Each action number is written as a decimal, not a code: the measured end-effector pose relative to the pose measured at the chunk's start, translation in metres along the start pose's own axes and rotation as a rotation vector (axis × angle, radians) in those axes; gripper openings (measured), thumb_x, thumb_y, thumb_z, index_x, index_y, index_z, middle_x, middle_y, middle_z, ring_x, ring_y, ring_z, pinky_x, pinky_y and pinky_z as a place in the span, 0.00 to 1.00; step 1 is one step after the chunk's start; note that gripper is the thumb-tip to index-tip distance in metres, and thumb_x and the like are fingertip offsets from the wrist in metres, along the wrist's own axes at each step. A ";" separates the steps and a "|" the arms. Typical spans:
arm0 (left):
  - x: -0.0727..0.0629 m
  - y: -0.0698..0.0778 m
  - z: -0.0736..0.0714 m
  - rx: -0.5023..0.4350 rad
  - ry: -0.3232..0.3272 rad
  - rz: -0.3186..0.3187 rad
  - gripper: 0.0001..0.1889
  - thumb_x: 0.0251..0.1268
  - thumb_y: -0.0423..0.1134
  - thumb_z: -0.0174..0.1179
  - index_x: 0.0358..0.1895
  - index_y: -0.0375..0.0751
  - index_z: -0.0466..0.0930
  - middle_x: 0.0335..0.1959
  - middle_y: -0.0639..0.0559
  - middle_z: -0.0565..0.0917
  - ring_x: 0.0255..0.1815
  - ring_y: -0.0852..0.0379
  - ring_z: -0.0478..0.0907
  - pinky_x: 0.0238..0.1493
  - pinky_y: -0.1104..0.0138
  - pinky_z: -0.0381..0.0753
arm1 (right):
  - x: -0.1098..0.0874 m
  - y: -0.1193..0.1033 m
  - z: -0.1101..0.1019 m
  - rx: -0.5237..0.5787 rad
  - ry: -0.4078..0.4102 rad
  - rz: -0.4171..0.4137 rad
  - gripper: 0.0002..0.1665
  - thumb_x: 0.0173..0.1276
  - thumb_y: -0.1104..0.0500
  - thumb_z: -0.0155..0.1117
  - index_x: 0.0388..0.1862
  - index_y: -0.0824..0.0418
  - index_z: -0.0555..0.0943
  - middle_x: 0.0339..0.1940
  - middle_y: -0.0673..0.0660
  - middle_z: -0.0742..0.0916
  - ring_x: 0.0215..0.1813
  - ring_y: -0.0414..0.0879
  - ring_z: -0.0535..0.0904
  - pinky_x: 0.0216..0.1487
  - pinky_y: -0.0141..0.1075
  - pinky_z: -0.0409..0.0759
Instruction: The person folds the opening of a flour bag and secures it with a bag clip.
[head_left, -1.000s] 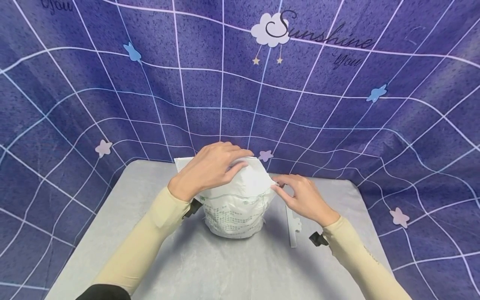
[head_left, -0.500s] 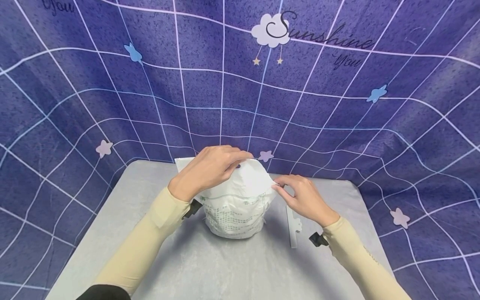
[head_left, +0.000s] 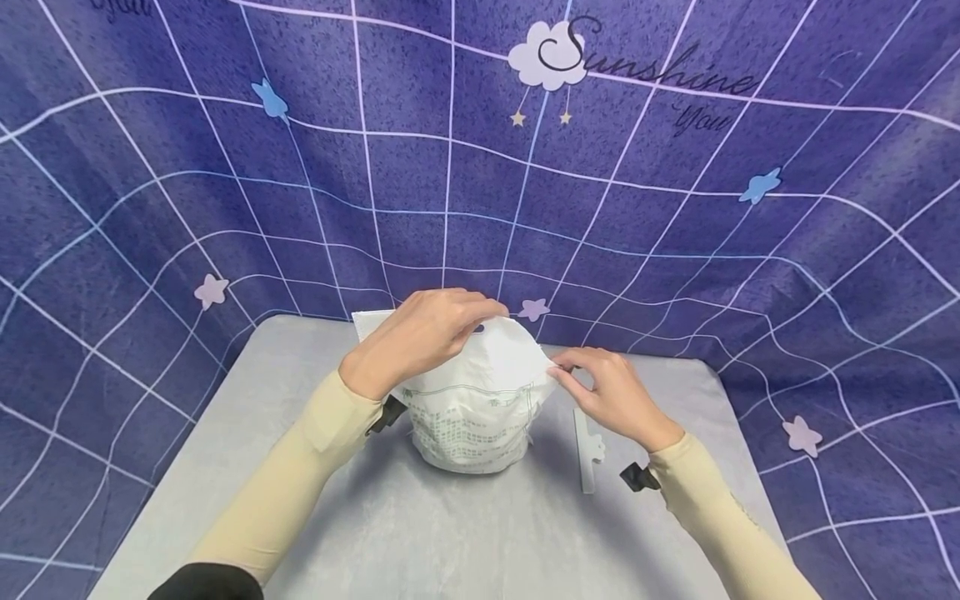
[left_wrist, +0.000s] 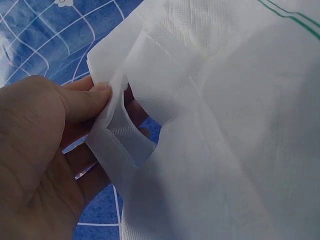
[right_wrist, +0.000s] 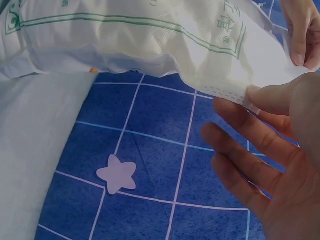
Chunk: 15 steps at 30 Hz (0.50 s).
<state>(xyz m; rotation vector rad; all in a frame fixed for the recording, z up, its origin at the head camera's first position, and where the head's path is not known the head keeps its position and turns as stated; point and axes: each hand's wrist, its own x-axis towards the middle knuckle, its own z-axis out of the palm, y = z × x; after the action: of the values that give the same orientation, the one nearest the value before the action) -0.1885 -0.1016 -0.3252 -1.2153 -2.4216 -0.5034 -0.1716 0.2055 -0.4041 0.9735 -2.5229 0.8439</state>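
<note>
A white fabric bag (head_left: 468, 429) with green printed writing stands upright at the middle of the table, bulging at its base. My left hand (head_left: 420, 337) pinches its top edge beside a cut-out handle hole. In the left wrist view, the thumb presses the white cloth (left_wrist: 165, 185) against the fingers, and other fingertips show through the hole. My right hand (head_left: 615, 396) holds the bag's upper right edge between thumb and forefinger. The right wrist view has that thumb on the stitched seam (right_wrist: 225, 92), the other fingers spread loosely below. The bag's contents are hidden.
A flat white strip (head_left: 583, 454) with one scalloped edge lies on the grey table (head_left: 465, 542), right of the bag. Behind the table hangs a purple-blue curtain (head_left: 480, 183) with grid lines and stars.
The left thumb, earlier lying over the front of the bag, has moved out of sight in the head view, exposing the handle hole. The right hand keeps its pinch. The head view has shifted slightly.
</note>
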 end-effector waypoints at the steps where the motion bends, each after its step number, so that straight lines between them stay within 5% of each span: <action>1: 0.000 0.000 0.000 -0.005 0.001 0.002 0.21 0.72 0.22 0.59 0.60 0.45 0.89 0.47 0.53 0.91 0.46 0.54 0.88 0.44 0.60 0.89 | 0.000 0.000 0.000 0.001 -0.003 0.003 0.04 0.77 0.57 0.72 0.44 0.53 0.91 0.42 0.46 0.93 0.45 0.43 0.89 0.48 0.46 0.88; 8: -0.001 0.000 0.000 -0.033 -0.012 -0.003 0.22 0.71 0.20 0.58 0.61 0.45 0.87 0.48 0.53 0.90 0.43 0.56 0.89 0.43 0.62 0.90 | 0.001 0.002 -0.001 0.075 -0.028 0.027 0.05 0.78 0.57 0.71 0.46 0.53 0.91 0.43 0.45 0.92 0.45 0.39 0.88 0.44 0.43 0.88; 15: 0.000 -0.001 -0.003 -0.073 -0.063 0.011 0.22 0.70 0.22 0.64 0.63 0.44 0.87 0.53 0.53 0.89 0.50 0.54 0.89 0.51 0.62 0.89 | 0.002 0.009 -0.003 0.203 -0.057 0.025 0.07 0.76 0.61 0.71 0.50 0.53 0.90 0.46 0.44 0.91 0.49 0.42 0.87 0.55 0.43 0.87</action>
<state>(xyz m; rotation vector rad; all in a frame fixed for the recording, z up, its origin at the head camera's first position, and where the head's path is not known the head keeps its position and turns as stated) -0.1885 -0.1033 -0.3231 -1.2923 -2.4673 -0.5628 -0.1786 0.2116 -0.4049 1.0434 -2.5393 1.1117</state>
